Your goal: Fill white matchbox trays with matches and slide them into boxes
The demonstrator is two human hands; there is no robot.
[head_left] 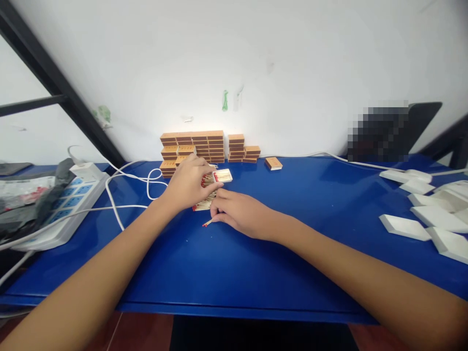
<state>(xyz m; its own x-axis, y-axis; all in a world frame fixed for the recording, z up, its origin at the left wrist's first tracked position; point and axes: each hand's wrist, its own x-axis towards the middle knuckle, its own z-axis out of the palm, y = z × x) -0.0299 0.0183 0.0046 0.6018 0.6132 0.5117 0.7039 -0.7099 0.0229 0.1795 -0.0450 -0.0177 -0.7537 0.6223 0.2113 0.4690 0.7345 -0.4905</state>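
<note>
My left hand [192, 181] grips a white matchbox tray [224, 176] between thumb and fingers, and red-tipped matches lie inside it. Below that tray, a pile of loose matches [204, 201] rests on the blue table, partly covered by both hands. My right hand [236, 212] is closed in a pinch on a few matches [207, 223], their red heads pointing left and down. Behind my left hand stand stacked matchboxes [197, 141] with brown sides, the lower ones partly hidden by the hand.
Smaller matchbox stacks [236, 147] and a single matchbox [274, 163] sit along the wall. White empty-looking trays [438, 218] lie scattered at the right. A power strip [69, 204] with white cables occupies the left of the blue table [234, 278]. A dark panel [424, 126] leans at the back right.
</note>
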